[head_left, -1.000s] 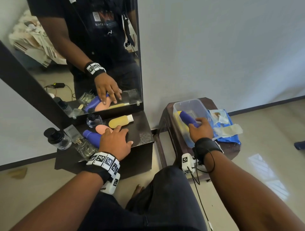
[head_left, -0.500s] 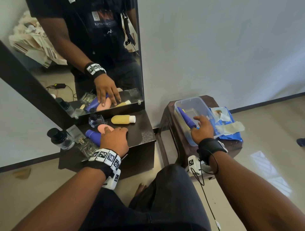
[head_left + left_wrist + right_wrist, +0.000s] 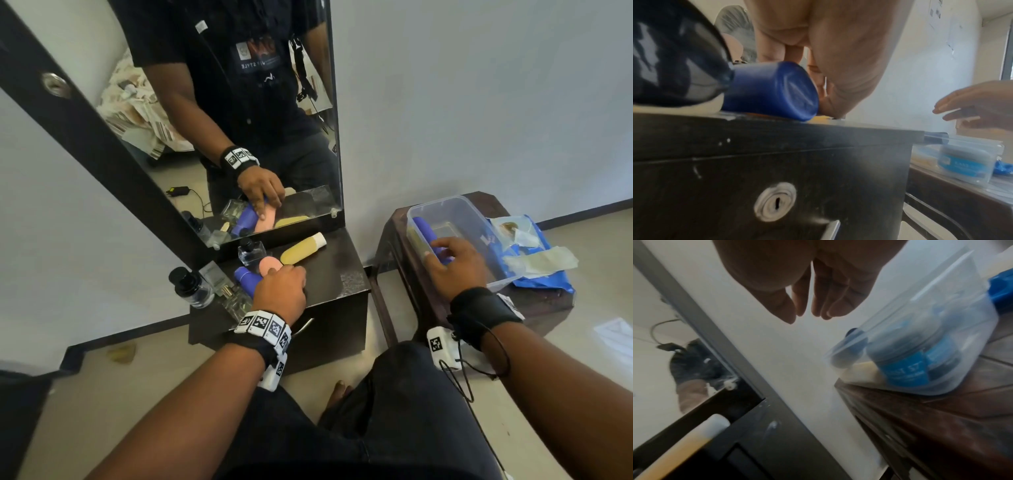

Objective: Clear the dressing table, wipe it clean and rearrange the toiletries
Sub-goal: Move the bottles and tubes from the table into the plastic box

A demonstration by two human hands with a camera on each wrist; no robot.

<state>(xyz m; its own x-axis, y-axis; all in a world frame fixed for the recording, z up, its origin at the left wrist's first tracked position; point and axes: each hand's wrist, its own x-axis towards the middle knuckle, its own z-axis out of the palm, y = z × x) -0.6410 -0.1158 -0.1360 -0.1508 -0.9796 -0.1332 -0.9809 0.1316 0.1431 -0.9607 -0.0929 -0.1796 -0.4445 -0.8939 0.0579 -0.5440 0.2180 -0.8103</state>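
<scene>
the left hand (image 3: 279, 291) sits at centre left of the head view, palm down on the dark table (image 3: 329, 274), its fingers curled over the pink tube (image 3: 269, 264) and the blue bottle (image 3: 247, 279) lying side by side. in the left wrist view the blue bottle (image 3: 772, 91) lies on its side against the palm, but i cannot tell whether the grip is actually closed round either one.

just beyond the fingers, toward the mirror (image 3: 212, 113), a yellow tube (image 3: 301, 249) with a white cap lies flat, and a small clear perfume bottle (image 3: 251, 251) stands beside the pink tube. a round bottle with a black cap (image 3: 190, 286) stands at the table's left end, near more clear glass bottles.

at centre right, the right hand (image 3: 452, 265) hovers over the clear plastic box (image 3: 455, 212) on a brown stool (image 3: 534, 305). in the right wrist view its fingers (image 3: 824, 293) hang straight and relaxed, the grip open and holding nothing. a purple tube (image 3: 424, 231) leans inside the box, and a blue-labelled jar (image 3: 908, 368) shows through its wall. a blue packet (image 3: 544, 277) lies just right of the box.
</scene>
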